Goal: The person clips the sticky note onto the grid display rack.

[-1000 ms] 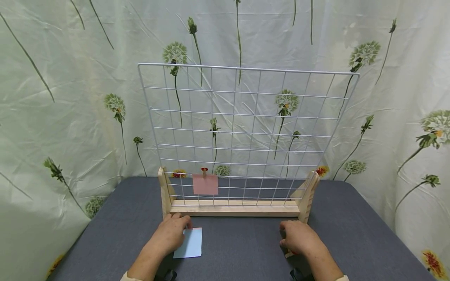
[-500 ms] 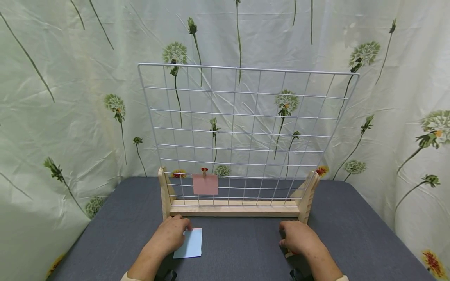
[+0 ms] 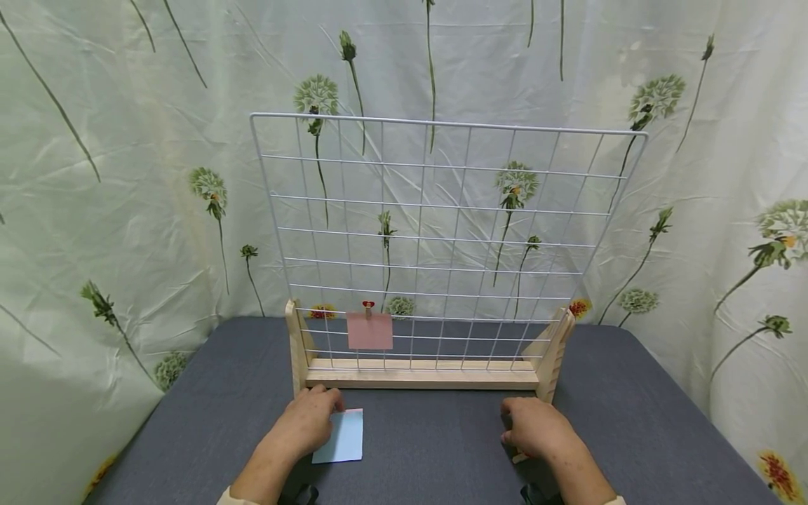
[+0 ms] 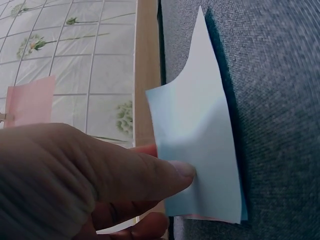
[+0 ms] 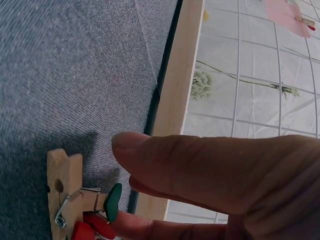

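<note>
While one pink paper (image 3: 369, 332) hangs from one clip (image 3: 368, 311) on the wire grid (image 3: 453, 240) in the head view, one blue sheet (image 3: 346, 438) shows just right of the left hand (image 3: 308, 421), the right hand (image 3: 536, 424) well apart from it. From the left wrist, that hand pinches the sheet, thumb in front, a pink edge (image 4: 202, 217) behind. From the right wrist, thumb and lower finger stand apart just beside at least two clothespins (image 5: 72, 182), their full count hidden.

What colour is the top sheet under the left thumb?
Light blue; the top sheet shows best in the left wrist view.
</note>
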`<state>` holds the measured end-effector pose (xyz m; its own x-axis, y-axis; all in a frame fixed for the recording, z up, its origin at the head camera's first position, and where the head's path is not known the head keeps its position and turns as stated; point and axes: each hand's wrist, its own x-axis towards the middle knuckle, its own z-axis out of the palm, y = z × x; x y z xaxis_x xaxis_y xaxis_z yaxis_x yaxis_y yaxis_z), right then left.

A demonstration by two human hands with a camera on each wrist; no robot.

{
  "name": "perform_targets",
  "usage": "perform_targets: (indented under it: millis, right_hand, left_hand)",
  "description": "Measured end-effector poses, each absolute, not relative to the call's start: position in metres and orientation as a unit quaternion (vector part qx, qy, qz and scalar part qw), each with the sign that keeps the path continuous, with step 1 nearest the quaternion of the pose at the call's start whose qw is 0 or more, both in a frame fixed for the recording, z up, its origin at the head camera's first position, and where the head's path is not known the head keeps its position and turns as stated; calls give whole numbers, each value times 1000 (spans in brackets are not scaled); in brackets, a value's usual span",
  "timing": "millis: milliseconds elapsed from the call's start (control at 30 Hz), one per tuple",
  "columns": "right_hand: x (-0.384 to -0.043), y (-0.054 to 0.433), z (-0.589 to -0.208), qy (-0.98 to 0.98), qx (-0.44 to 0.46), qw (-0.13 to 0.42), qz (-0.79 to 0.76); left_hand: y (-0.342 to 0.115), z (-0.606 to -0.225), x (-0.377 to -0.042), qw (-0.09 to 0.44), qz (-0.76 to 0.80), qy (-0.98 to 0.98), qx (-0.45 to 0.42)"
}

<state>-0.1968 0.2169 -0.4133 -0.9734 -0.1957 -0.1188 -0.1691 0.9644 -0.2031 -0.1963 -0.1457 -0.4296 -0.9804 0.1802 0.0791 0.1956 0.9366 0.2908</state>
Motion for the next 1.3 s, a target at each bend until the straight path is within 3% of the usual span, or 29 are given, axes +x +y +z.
perform_targets:
  millis: [933, 1300]
  right_hand:
    - [-196, 216, -414, 985, -97, 53, -130]
    - [-196, 217, -411, 981, -102, 53, -155]
  left_hand:
    - [-149, -429, -198, 20, -185, -976, -112]
    - [-161, -417, -196, -20, -280, -945, -166]
